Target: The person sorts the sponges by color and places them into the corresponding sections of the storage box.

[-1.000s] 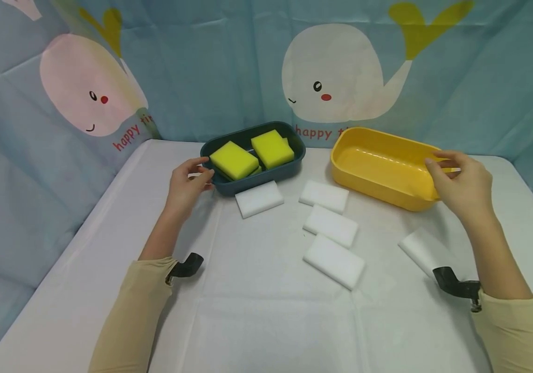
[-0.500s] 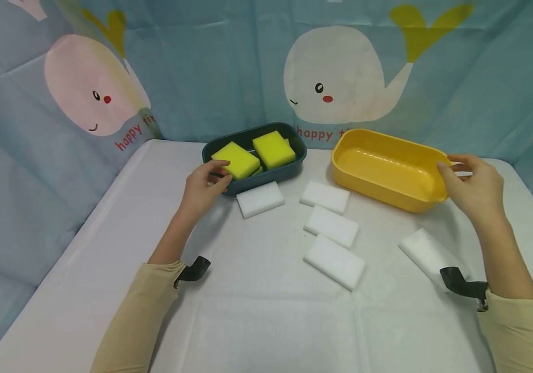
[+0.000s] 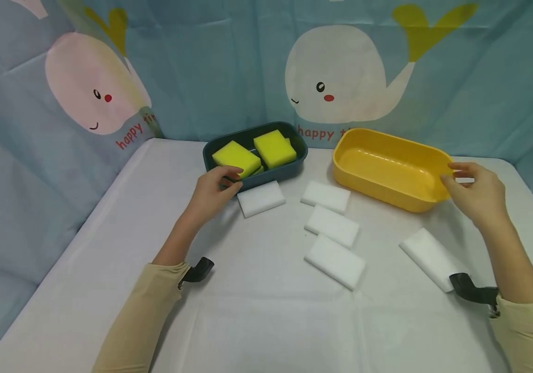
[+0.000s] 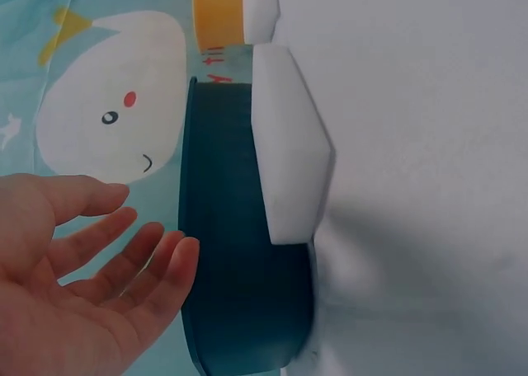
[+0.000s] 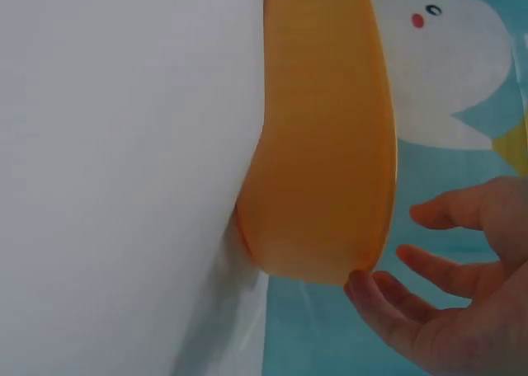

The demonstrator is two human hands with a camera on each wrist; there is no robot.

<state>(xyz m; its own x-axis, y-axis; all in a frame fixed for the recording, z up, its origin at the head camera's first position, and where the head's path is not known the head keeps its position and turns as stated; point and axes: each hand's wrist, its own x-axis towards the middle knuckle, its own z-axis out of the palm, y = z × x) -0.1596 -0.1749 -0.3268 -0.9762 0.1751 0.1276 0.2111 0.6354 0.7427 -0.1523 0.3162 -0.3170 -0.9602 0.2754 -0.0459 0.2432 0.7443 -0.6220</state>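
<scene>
My left hand [image 3: 212, 191] hovers at the near left edge of a dark green tray [image 3: 277, 172], its fingers loosely bent with nothing between them. Several yellow sponges [image 3: 236, 158] lie in that tray. In the left wrist view the thumb and fingers stand apart beside the tray's wall [image 4: 223, 227]. At the right end of a yellow tray [image 3: 387, 193] is my right hand [image 3: 478, 194], holding nothing. The right wrist view has its fingers spread, one fingertip at or very near the tray's corner [image 5: 330, 260]. Nothing shows inside the yellow tray.
A white sponge block [image 3: 261, 199] lies right in front of the green tray. Three more white blocks [image 3: 335, 261] form a slanting row mid-table. Another white block [image 3: 433, 259] lies near my right forearm. A whale-print curtain [image 3: 229, 67] hangs behind the white table [image 3: 275, 331].
My left hand has come off the green tray's left end, moving right and toward me. My right hand has shifted right, out from over the yellow tray's rim. The trays and sponges look unmoved.
</scene>
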